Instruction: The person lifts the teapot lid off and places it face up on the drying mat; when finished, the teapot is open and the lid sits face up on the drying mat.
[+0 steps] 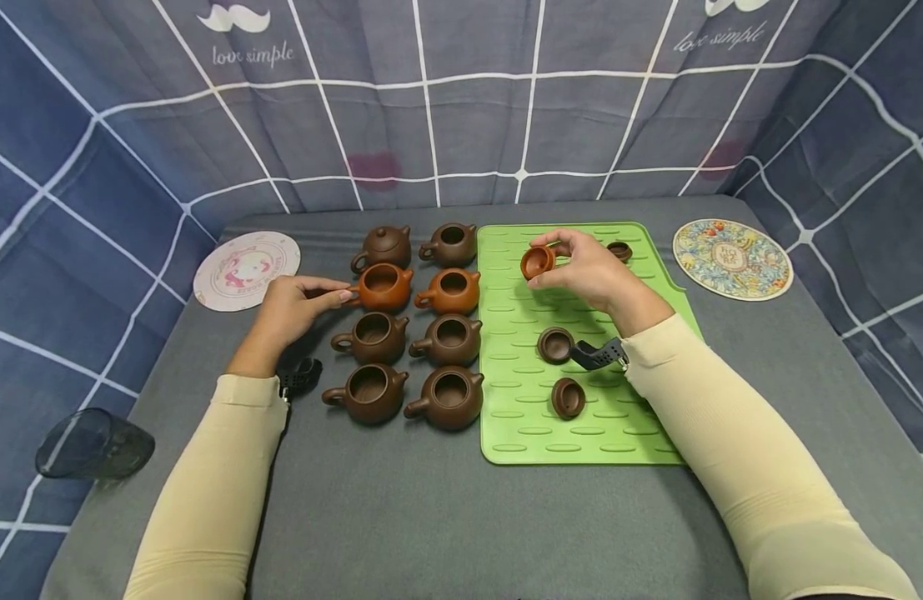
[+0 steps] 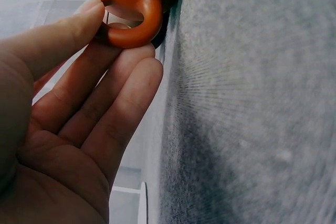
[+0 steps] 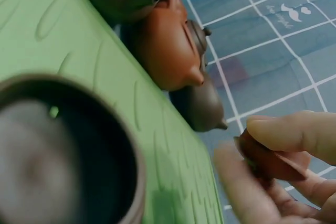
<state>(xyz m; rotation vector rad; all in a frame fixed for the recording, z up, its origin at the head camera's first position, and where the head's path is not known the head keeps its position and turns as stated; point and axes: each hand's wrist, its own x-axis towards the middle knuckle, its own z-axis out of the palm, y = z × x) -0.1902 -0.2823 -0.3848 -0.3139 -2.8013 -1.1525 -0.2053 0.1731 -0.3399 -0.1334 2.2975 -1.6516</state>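
My left hand pinches the handle of a reddish-orange clay teapot that has no lid on; in the left wrist view thumb and fingertips meet at its looped handle. Above the green mat, my right hand holds a small reddish-orange teapot lid between thumb and fingers, its hollow underside facing the head camera. The right wrist view shows that lid tilted in the fingers. A second orange teapot, also lidless, stands just right of the first.
Dark brown lidless teapots stand in two columns, with one lidded teapot at the back. Dark lids lie on the green mat. Round patterned mats flank the table; a glass is at left.
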